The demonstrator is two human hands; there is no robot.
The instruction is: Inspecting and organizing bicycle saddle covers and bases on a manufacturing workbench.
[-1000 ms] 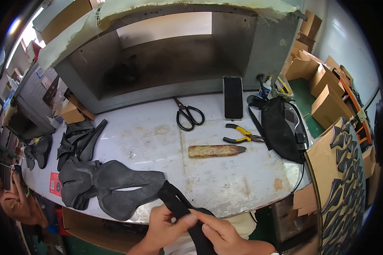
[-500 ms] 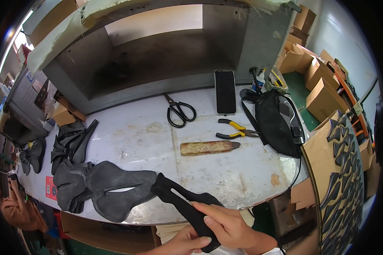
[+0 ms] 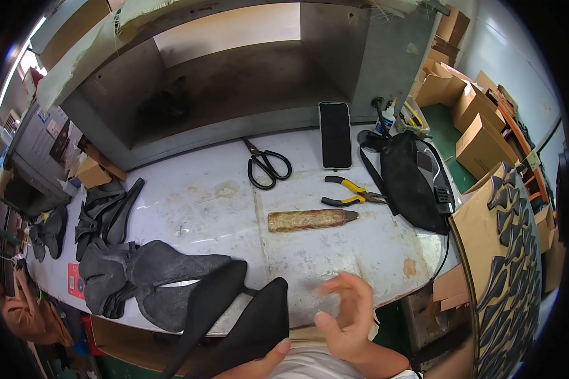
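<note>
Worktable (image 3: 189,208), pale and scuffed: you are standing at its near edge, and it is bearing everything listed below. Stack of dark grey shaped pieces (image 3: 139,278), lying spread at the near left of the table: these are sitting apart from both hands and, by my judgement, are waiting their turn or already handled; which, the picture is not telling. Black bag (image 3: 411,183) with strap, resting at the right end. Black folded piece (image 3: 246,322), the item in hand: it is hanging over the near table edge, two pointed flaps rising side by side, its lower end meeting your left hand (image 3: 259,363), which is showing only a thumb tip pressing against the fabric; whether the other fingers are closing on it, you cannot tell from here. Right hand (image 3: 348,316): it is hovering just beside the piece, empty, fingers spread and loosely curled, blurred. As a judgement, the work on this piece is under way and not finished. Phone (image 3: 335,134), lying dark near the back. Brown roll-shaped tool (image 3: 310,220), mid-table. Scissors (image 3: 269,165) and yellow-handled pliers (image 3: 351,192), both lying untouched, well apart from your hands.
</note>
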